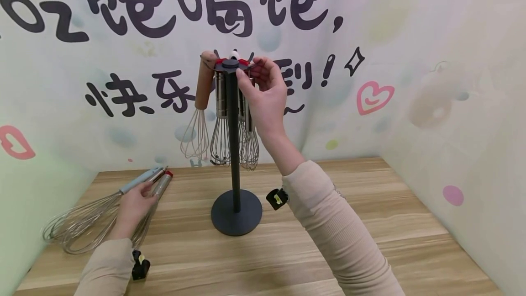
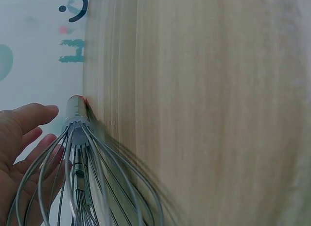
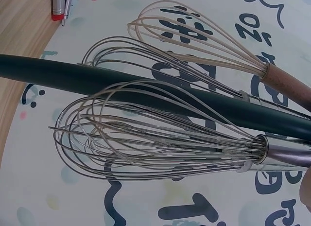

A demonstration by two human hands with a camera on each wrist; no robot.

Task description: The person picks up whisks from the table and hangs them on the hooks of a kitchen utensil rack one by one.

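A dark stand [image 1: 233, 140] with a round base holds several whisks hanging from its top. Up at that top, my right hand [image 1: 269, 90] has its thumb and curled fingers around the upper handle end of a steel whisk [image 3: 286, 155]. A wooden-handled whisk [image 1: 204, 83] and another steel whisk [image 1: 220, 97] hang to the left. My left hand [image 1: 133, 207] reaches over whisks lying on the table. Its thumb and fingers are spread beside the handle of a steel whisk with a red end [image 1: 162, 184]. Beside it lies a blue-handled whisk [image 1: 139, 179].
The wood-grain table [image 1: 328, 250] backs onto a printed wall sheet [image 1: 411, 81] with large dark lettering. The stand's round base [image 1: 236, 225] rests mid-table, between my two arms. Wire heads of the lying whisks spread toward the table's left edge.
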